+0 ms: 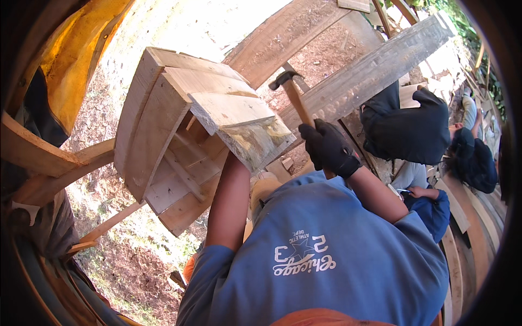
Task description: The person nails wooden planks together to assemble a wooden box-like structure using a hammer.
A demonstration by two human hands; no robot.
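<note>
In my black-gloved right hand point(329, 148) is a hammer point(297, 100), gripped by its wooden handle. Its dark head is raised just to the right of a wooden box point(224, 81) made of pale boards. The box sits tilted, and its open side shows bare slats inside. My left forearm point(227, 198) reaches up into that opening, beneath the box's near right board point(258, 142). That board hides my left hand, so its fingers and anything in them cannot be seen.
A long grey plank point(375, 70) runs diagonally behind the hammer, with a browner board point(283, 41) beyond the box. Two people in dark clothes point(405, 125) are close on the right. Curved boards point(467, 239) lie at lower right. Yellow sheeting point(76, 65) hangs at upper left.
</note>
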